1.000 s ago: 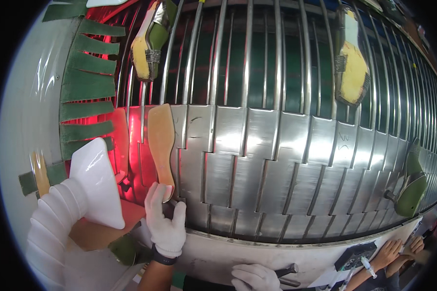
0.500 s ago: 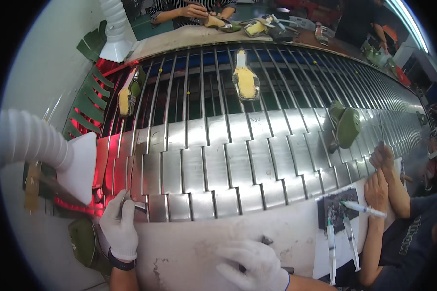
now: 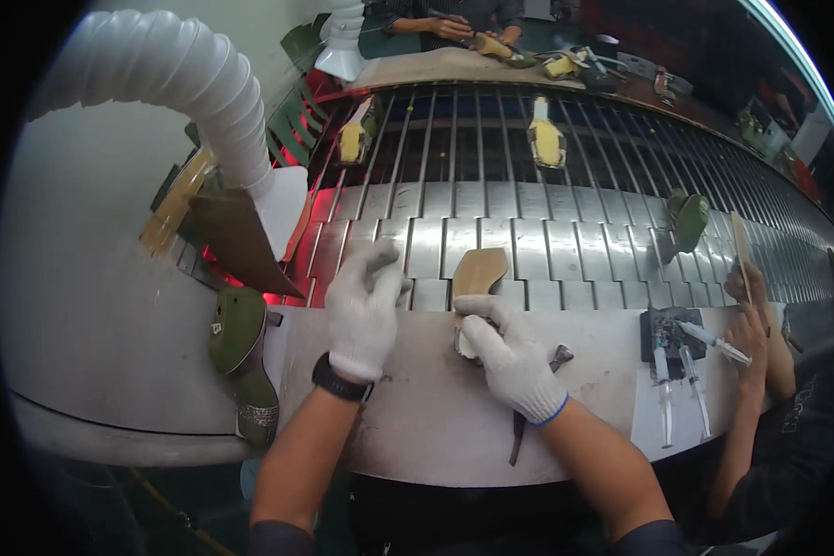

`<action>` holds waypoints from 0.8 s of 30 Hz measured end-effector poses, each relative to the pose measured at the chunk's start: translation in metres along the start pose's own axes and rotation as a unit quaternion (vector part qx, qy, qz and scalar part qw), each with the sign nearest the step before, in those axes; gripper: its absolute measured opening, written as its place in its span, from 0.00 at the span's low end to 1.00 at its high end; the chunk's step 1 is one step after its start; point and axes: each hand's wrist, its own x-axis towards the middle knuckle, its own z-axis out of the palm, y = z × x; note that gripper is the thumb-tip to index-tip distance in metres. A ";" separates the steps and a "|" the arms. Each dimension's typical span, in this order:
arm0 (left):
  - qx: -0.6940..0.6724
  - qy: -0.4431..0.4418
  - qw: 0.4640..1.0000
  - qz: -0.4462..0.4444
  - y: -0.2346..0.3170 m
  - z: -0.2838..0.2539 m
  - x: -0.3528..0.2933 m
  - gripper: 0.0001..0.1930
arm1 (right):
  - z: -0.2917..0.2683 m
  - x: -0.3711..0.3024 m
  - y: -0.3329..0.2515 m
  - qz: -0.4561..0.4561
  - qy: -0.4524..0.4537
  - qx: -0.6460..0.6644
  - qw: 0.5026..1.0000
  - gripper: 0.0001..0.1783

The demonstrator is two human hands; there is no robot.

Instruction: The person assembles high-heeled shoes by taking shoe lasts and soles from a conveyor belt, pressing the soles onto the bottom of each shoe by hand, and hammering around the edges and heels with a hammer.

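My right hand (image 3: 517, 357), in a white glove, is closed on a shoe (image 3: 480, 273) with a curved tan sole facing up. Its lower end is partly hidden by the fingers. My left hand (image 3: 366, 310), also gloved, hovers just left of the shoe, apart from it. Its fingers are loosely curved and spaced, with nothing visible between them. Partly under my right hand lies a hammer (image 3: 562, 357), its head to the right and its handle pointing toward me. A green shoe last (image 3: 241, 347) stands at the left end of the bench (image 3: 417, 398).
Beyond the bench runs a slatted metal conveyor (image 3: 579, 295) carrying yellow-bottomed shoes (image 3: 547, 144) and a green last (image 3: 690, 222). A white duct (image 3: 181, 65) hangs at left. Syringes (image 3: 665, 398) lie at right beside a co-worker's hands (image 3: 749, 324); another person works across the conveyor.
My left hand has moved right, away from the conveyor's left end, and the metal piece near its fingers no longer shows. My right hand has taken hold of the shoe. The view has shifted.
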 end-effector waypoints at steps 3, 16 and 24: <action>0.218 0.064 0.972 0.060 -0.042 0.011 0.106 0.30 | -0.002 0.004 -0.008 -0.050 0.011 -0.084 0.995 0.24; 0.452 0.162 0.871 -0.104 -0.152 -0.006 0.397 0.69 | -0.006 -0.010 -0.004 -0.013 -0.004 -0.084 0.996 0.48; 0.537 0.197 0.819 -0.038 -0.105 0.002 0.305 0.59 | -0.011 0.000 -0.003 -0.144 0.008 -0.147 0.978 0.70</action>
